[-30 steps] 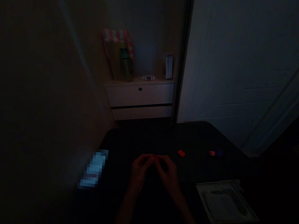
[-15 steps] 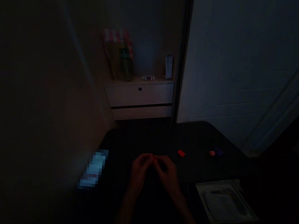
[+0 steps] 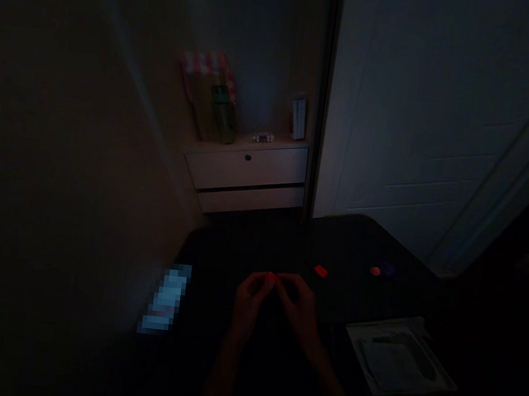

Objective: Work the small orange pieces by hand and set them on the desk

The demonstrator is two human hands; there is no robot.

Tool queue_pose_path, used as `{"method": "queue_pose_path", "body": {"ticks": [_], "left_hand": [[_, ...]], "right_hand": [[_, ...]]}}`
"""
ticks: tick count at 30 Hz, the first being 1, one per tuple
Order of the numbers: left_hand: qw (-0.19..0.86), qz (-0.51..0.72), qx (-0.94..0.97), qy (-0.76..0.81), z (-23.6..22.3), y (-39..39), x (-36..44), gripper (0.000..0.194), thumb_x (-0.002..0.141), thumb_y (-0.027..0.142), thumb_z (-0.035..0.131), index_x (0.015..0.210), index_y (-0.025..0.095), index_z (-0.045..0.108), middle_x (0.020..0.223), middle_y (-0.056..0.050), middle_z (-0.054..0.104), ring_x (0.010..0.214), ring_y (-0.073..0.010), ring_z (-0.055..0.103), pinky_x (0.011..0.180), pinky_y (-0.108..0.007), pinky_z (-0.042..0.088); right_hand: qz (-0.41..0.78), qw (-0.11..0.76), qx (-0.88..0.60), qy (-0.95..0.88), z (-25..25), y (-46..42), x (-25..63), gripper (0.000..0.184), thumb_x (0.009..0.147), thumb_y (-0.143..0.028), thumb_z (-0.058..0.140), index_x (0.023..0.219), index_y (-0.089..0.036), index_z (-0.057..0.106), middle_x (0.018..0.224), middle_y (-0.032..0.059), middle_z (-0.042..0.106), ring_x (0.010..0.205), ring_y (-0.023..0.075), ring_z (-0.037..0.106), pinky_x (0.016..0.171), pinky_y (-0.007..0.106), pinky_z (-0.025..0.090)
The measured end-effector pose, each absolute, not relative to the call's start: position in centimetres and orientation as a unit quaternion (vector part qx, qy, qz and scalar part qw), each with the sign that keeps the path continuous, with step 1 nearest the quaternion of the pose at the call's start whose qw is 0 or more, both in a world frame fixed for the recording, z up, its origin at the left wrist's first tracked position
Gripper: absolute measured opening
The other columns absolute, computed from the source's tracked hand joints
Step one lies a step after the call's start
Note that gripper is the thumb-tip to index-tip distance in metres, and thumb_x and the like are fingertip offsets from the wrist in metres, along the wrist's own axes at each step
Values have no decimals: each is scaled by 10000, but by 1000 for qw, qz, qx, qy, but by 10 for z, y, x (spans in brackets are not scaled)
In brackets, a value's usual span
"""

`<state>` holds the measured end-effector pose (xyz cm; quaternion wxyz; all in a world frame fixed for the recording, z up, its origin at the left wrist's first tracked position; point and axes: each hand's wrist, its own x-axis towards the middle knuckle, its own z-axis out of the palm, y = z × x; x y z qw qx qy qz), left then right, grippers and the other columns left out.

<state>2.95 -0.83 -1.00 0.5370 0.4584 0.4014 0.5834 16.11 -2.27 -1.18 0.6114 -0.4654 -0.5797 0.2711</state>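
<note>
The room is very dim. My left hand [image 3: 248,300] and my right hand [image 3: 297,299] meet over the near part of the dark table [image 3: 283,244]. Both pinch a small red lump [image 3: 270,277], which looks like modelling clay, between thumbs and fingertips. Most of the lump is hidden by the fingers. Beyond my right hand lies a flat red piece [image 3: 321,271], apart from it. Farther right, a pink lump [image 3: 374,271] sits against a dark purple lump [image 3: 387,270].
A pale flat packet [image 3: 398,360] lies at the right. To the left is a bright blurred-out rectangle [image 3: 166,298]. Behind the table stand a drawer unit [image 3: 253,168] with a green-capped bottle [image 3: 223,115] on top, and a white door [image 3: 396,111].
My fingers have shifted slightly around the red lump, and a little more of it shows between the fingertips. The pieces on the table have not moved.
</note>
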Motion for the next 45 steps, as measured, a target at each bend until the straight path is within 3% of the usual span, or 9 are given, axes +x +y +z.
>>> {"method": "queue_pose_path", "body": {"ticks": [8,20,27,30,34,38,42,45], "left_hand": [[523,592,456,410,-9,-7,30,269,786,395,811,934,174,769,934,-65,764,898,-196,686,828,-290,513],[531,608,429,405,-9,-7,31,308,751,413,830,924,164,779,932,-83,773,878,-207,698,805,-300,519],[531,619,408,410,-5,-7,32,305,735,400,841,901,151,778,911,-83,768,883,-210,698,827,-306,517],[533,622,405,406,-5,-7,31,311,728,403,843,898,150,783,903,-81,766,878,-209,693,828,-306,515],[547,628,376,407,-4,-8,31,321,710,396,856,900,147,784,924,-85,764,893,-205,689,825,-298,515],[557,640,345,402,-1,-9,31,340,669,373,883,901,146,783,926,-82,765,880,-196,692,812,-287,514],[560,642,335,403,-1,-8,31,339,655,360,893,891,144,782,897,-69,760,839,-175,684,774,-263,508],[563,640,340,398,-1,-8,31,341,666,372,889,898,147,782,897,-68,760,838,-177,686,773,-264,510]], "right_hand": [[256,604,-458,-600,-7,-24,161,140,945,-328,642,965,-226,736,943,48,740,879,219,700,805,338,545],[236,603,-436,-626,-5,-27,160,249,971,-272,610,1192,-265,723,1033,59,716,949,213,682,863,348,546],[253,583,-432,-641,-2,-28,159,272,987,-303,589,1227,-283,716,1078,63,693,993,215,671,909,359,546],[255,571,-436,-647,-5,-28,159,382,987,-338,593,1366,-294,620,1144,72,658,1009,210,661,924,366,546],[257,584,-444,-629,-8,-28,158,743,954,-377,647,1592,-318,269,1242,83,594,953,188,659,890,363,568],[246,539,-432,-680,-5,-30,158,508,974,-378,616,1469,-349,507,1253,70,569,1126,217,622,1010,379,517],[257,534,-431,-680,-2,-32,159,685,953,-373,649,1565,-349,341,1309,79,541,1120,212,626,1012,380,521],[259,516,-426,-697,0,-32,160,542,966,-367,628,1487,-360,480,1312,74,541,1174,224,607,1046,388,500]]}}
